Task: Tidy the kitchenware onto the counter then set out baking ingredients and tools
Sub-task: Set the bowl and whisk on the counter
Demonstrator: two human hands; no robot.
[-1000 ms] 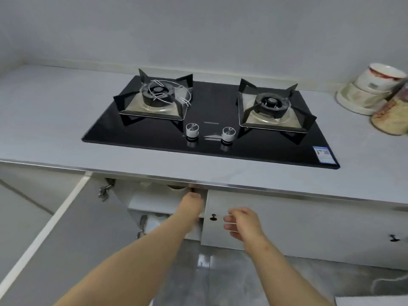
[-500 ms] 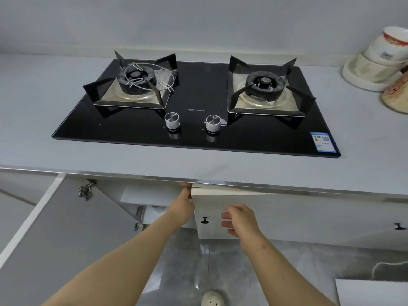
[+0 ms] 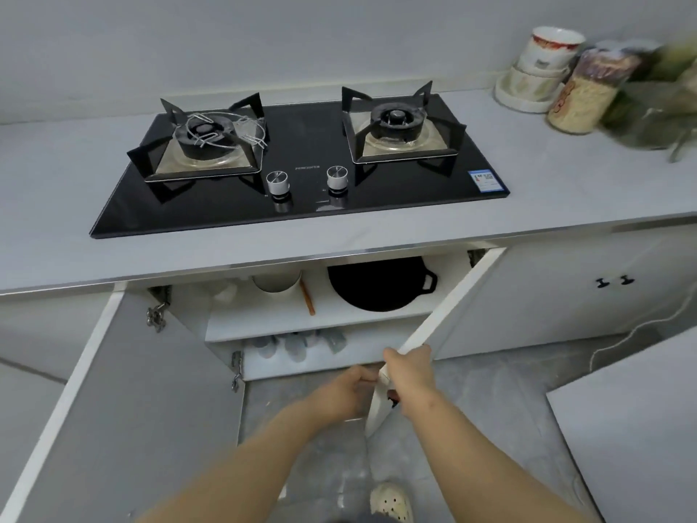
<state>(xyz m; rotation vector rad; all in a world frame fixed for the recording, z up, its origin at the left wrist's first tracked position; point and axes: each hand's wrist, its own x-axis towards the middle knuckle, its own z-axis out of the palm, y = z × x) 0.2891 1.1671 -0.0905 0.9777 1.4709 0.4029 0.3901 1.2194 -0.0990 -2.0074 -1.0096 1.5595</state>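
Observation:
Both doors of the cabinet under the hob stand open. My right hand (image 3: 409, 368) grips the free edge of the right cabinet door (image 3: 449, 318), fingers curled over its top. My left hand (image 3: 349, 388) holds the same door edge from the inner side, just below. On the upper shelf (image 3: 320, 318) sit a black cast-iron pan (image 3: 377, 286), a pale pot or bowl (image 3: 277, 283) partly hidden under the counter, and a wooden stick (image 3: 306, 298). Several small grey cups (image 3: 298, 343) stand on the lower shelf.
The left cabinet door (image 3: 124, 390) is swung wide open. A black two-burner gas hob (image 3: 301, 164) fills the grey counter (image 3: 56, 171). Stacked bowls (image 3: 539, 73) and a jar of dry food (image 3: 588, 92) stand at the counter's right end. My shoe (image 3: 390, 502) shows on the floor.
The right cabinet door has swung from nearly closed to wide open, drawn by both hands toward me. The shelves with pan, pot and cups have come into view. The camera shifted right.

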